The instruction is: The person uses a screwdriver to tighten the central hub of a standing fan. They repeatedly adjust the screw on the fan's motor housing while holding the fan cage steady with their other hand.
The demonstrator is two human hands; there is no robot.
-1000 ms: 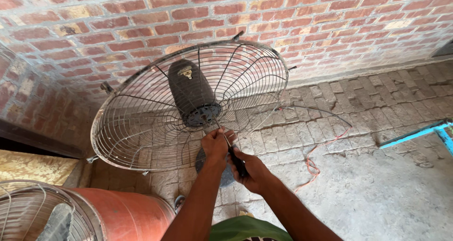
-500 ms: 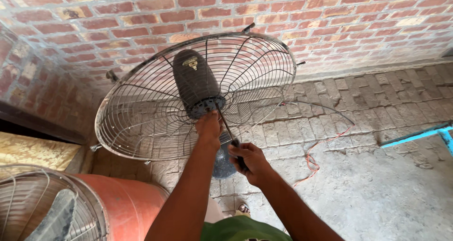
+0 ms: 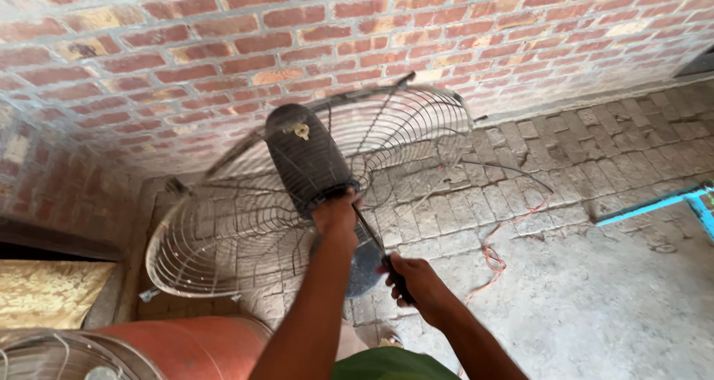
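brick wall behind, left hand [image 3: 336,215] grips one fan motor [image 3: 309,157], right hand [image 3: 415,278] clenches one screwdriver [image 3: 379,252].

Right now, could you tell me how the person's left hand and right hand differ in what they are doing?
The left hand grips the base of the dark fan motor inside the wire guard; the right hand holds a dark-handled screwdriver.
The left hand sits higher and further from the camera; the right hand sits lower and nearer.
Both are bare and closed around what they hold, close together at the motor's lower end.
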